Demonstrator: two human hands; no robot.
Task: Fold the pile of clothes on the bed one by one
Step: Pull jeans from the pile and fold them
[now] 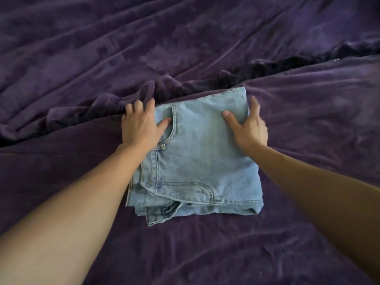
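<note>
A pair of light blue jeans (pixel 197 161) lies folded into a thick rectangle in the middle of the bed, waistband and pocket seams showing toward the near left corner. My left hand (pixel 139 126) grips its far left edge, thumb on top of the denim and fingers curled over the side. At the far right edge my right hand (pixel 248 126) holds the bundle the same way, thumb pressed on top, fingers down the side.
A rumpled purple plush blanket (pixel 82 58) covers the whole bed. A raised dark fold (pixel 267 66) of it runs diagonally just beyond the jeans, from the left edge to the upper right.
</note>
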